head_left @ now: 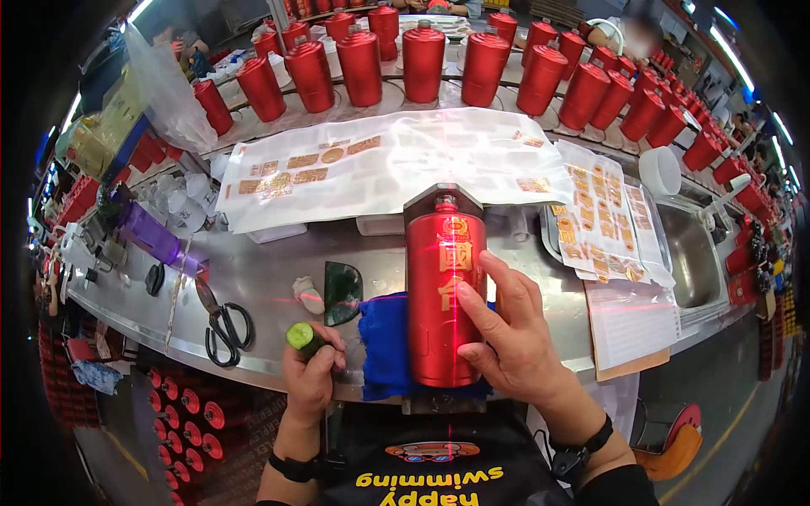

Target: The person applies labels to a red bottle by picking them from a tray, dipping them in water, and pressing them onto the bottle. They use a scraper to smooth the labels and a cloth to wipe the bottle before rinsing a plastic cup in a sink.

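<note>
In my left hand [309, 371] is a piece of cucumber [301, 336], its pale cut end facing up. My right hand [515, 341] has its fingers spread, with the fingertips at the right side of a red bottle [434, 337]. Gold characters [456, 261] run down the bottle's front. The bottle lies in a dark holder [422, 200], neck pointing away from me. A blue cloth [384, 337] is bunched beneath and beside it. Left of the cloth lie a dark green flat scraper-like piece [342, 293] and a crumpled whitish lump [308, 295].
Black-handled scissors [228, 329] lie on the steel table [278, 261]. Behind the holder is a white sheet [396, 160] of gold stickers; more sticker sheets [603, 211] lie right, near a sink [692, 253]. Several red bottles [422, 67] line a curved conveyor. A purple bottle [148, 232] leans at left.
</note>
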Demonstrator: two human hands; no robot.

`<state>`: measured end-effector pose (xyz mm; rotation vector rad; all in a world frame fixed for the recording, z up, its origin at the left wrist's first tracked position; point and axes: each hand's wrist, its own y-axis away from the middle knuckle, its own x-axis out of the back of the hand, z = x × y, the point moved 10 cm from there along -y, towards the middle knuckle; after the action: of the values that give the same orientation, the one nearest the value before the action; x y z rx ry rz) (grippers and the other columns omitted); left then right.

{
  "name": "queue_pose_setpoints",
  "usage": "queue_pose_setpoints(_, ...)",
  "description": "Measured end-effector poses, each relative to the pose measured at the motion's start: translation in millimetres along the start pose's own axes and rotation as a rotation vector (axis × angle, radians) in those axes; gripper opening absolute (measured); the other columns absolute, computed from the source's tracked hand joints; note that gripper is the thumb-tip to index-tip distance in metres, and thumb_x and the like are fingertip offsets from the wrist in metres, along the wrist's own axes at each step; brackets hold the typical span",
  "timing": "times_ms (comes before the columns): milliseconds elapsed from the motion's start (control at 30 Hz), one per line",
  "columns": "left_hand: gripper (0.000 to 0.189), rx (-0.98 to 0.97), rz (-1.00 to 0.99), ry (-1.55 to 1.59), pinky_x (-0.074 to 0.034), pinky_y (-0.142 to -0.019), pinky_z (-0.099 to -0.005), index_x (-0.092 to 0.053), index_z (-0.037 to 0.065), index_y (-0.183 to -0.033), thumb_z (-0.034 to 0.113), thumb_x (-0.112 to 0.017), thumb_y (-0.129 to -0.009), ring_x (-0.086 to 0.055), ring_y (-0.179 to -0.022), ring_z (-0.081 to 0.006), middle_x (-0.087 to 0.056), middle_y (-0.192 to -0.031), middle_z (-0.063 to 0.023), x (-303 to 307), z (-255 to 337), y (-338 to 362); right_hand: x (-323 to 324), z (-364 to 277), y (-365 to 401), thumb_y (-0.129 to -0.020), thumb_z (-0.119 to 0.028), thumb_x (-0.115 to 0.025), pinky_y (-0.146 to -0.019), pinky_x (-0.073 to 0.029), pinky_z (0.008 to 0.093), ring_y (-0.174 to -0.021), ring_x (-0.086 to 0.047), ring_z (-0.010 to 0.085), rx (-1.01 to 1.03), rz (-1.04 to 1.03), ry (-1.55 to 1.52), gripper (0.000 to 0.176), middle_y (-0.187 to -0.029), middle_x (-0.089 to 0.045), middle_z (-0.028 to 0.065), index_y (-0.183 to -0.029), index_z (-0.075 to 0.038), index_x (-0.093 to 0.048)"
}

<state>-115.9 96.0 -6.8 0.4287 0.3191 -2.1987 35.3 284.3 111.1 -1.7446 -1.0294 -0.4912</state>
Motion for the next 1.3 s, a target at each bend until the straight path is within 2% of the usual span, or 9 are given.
queue_pose_setpoints(333,0.016,0.125,-0.068,-0.066,-0.04,-0.055,-0.0197,-0.05,0.005,-0.104,0.009,-0.058,-0.091,-0.051,-0.063,-0.0069,-0.059,-0.087,-0.0062,-3,1,1,-12,11,13,-0.091,-0.035,-0.059,-0.104,-0.034,0.0464,-0.125,-0.04,0.0408,-0.087,-0.002,-0.052,0.059,-0.143,-0.035,0.0248,-0.136,0.001,-0.046)
queue_pose_setpoints(433,0.036,0.055,-0.143,-0.132,-0.037,-0.05,-0.018,-0.045,0.005,-0.117,0.023,-0.063,-0.092,-0.052,-0.062,-0.0078,-0.059,-0.082,-0.0083,-20,25,4,-12,9,13,-0.095,-0.041,-0.052,-0.104,-0.035,0.0446,-0.127,-0.039,0.0384,-0.1,-0.006,-0.04,0.061,-0.142,-0.036,0.0247,-0.137,0.002,-0.044)
queue_pose_setpoints(567,0.048,-0.052,-0.346,-0.337,-0.041,-0.056,-0.0232,-0.047,0.003,-0.116,0.016,-0.076,-0.08,-0.051,-0.065,-0.0104,-0.058,-0.081,-0.007,-66,80,14,-12,8,14,-0.096,-0.045,-0.048,-0.103,-0.035,0.0439,-0.125,-0.041,0.0365,-0.11,-0.008,-0.019,0.063,-0.142,-0.036,0.0241,-0.138,0.002,-0.042)
queue_pose_setpoints(633,0.038,-0.233,-0.563,-0.479,-0.047,-0.059,-0.0288,-0.06,0.003,-0.096,0.008,-0.084,-0.067,-0.06,-0.067,-0.0186,-0.061,-0.077,-0.0082,-109,123,22,-11,6,15,-0.097,-0.044,-0.048,-0.103,-0.036,0.0439,-0.122,-0.043,0.0359,-0.104,-0.007,-0.006,0.062,-0.142,-0.036,0.0238,-0.138,0.002,-0.042)
queue_pose_setpoints(800,0.021,-0.378,-0.998,-0.6,-0.052,-0.058,-0.0328,-0.066,0.011,-0.086,0.023,-0.079,-0.074,-0.065,-0.073,-0.0243,-0.065,-0.079,-0.004,-172,155,60,-10,3,16,-0.097,-0.041,-0.049,-0.101,-0.038,0.043,-0.118,-0.046,0.0346,-0.104,0.01,0.022,0.06,-0.143,-0.035,0.0234,-0.138,0.002,-0.042)
queue_pose_setpoints(967,0.015,-0.982,-0.821,-0.35,-0.048,-0.048,-0.0315,-0.06,-0.001,-0.09,0.01,-0.063,-0.079,-0.06,-0.058,-0.0258,-0.059,-0.076,-0.0137,-179,193,85,-7,2,20,-0.096,-0.04,-0.05,-0.101,-0.038,0.0429,-0.119,-0.046,0.0343,-0.115,0.011,0.038,0.059,-0.143,-0.035,0.0233,-0.138,0.002,-0.042)
queue_pose_setpoints(1100,0.014,-1.087,-0.838,-0.429,-0.046,-0.046,-0.0299,-0.06,0.0,-0.089,0.009,-0.063,-0.078,-0.059,-0.056,-0.0244,-0.058,-0.075,-0.0125,-183,202,92,-6,-1,20,-0.097,-0.039,-0.05,-0.101,-0.037,0.0425,-0.118,-0.047,0.0329,-0.104,0.015,0.057,0.059,-0.143,-0.036,0.0229,-0.137,0.002,-0.043)
queue_pose_setpoints(1167,0.023,-0.576,-1.007,-0.411,-0.05,-0.063,-0.0368,-0.055,0.002,-0.106,0.01,-0.056,-0.085,-0.06,-0.075,-0.0305,-0.058,-0.088,-0.0131,-178,166,87,-4,-1,21,-0.097,-0.037,-0.051,-0.101,-0.037,0.042,-0.117,-0.047,0.0327,-0.109,0.032,0.036,0.057,-0.142,-0.036,0.0228,-0.137,0.002,-0.043)
queue_pose_setpoints(1300,0.015,-1.074,-0.582,-0.51,-0.049,-0.051,-0.0314,-0.062,0.003,-0.089,0.012,-0.067,-0.077,-0.06,-0.058,-0.0254,-0.06,-0.074,-0.0101,-182,202,93,-3,-2,25,-0.096,-0.034,-0.053,-0.1,-0.037,0.0421,-0.118,-0.047,0.0332,-0.106,0.023,0.072,0.055,-0.143,-0.036,0.0231,-0.137,0.003,-0.043)
